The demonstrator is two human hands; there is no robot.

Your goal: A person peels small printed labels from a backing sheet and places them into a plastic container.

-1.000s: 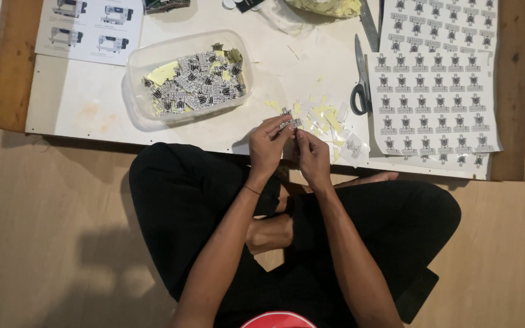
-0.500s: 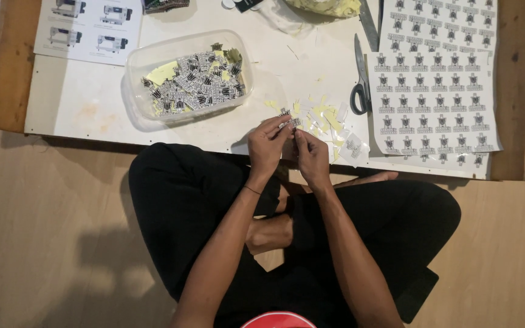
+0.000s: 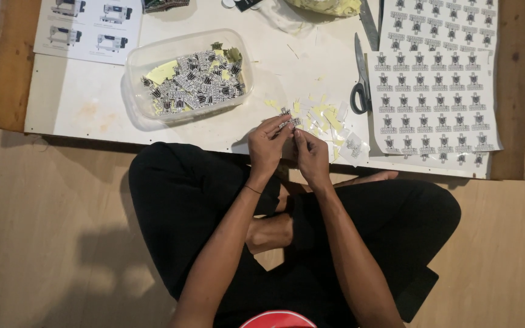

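Both hands meet at the near edge of the worktop [image 3: 92, 109] — the left hand [image 3: 268, 146] and right hand [image 3: 311, 155] each pinch a small printed sticker [image 3: 287, 123] in a narrow fingertip grip. Paper scraps [image 3: 323, 118] lie just beyond — scissors [image 3: 360, 79] nearby.

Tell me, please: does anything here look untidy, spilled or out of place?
Mostly tidy. Small yellow and white paper scraps lie scattered on the white board just beyond both hands, which pinch a small sticker. The sticker sheets overlap slightly askew.
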